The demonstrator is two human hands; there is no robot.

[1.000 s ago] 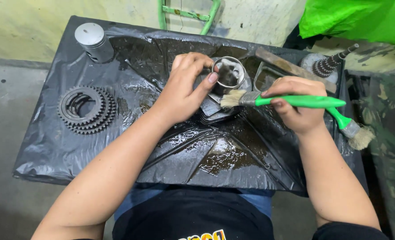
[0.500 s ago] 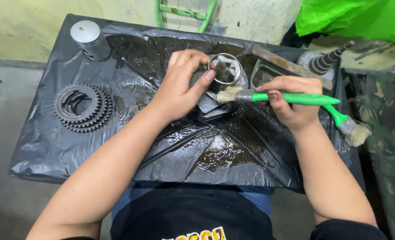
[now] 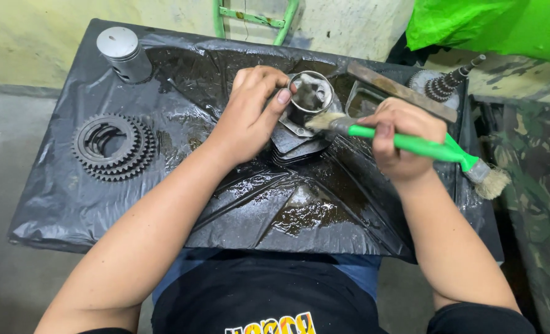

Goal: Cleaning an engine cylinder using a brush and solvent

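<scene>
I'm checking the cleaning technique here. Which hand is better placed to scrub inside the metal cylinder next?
The right hand: it already grips the green-handled brush, whose bristles touch the rim of the metal cylinder. The left hand is occupied steadying that cylinder over the black plastic sheet.

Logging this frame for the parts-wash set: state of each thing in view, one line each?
left hand: grips cylinder, fingers over its rim
right hand: closed on brush handle
cylinder: bore up, wet, standing in tray
brush: level, bristles on cylinder
plastic sheet: lining tray, wet with dark fluid
piston: crown up, untouched, far left corner
gears: stacked flat, left side
shaft: lying at right edge
</scene>
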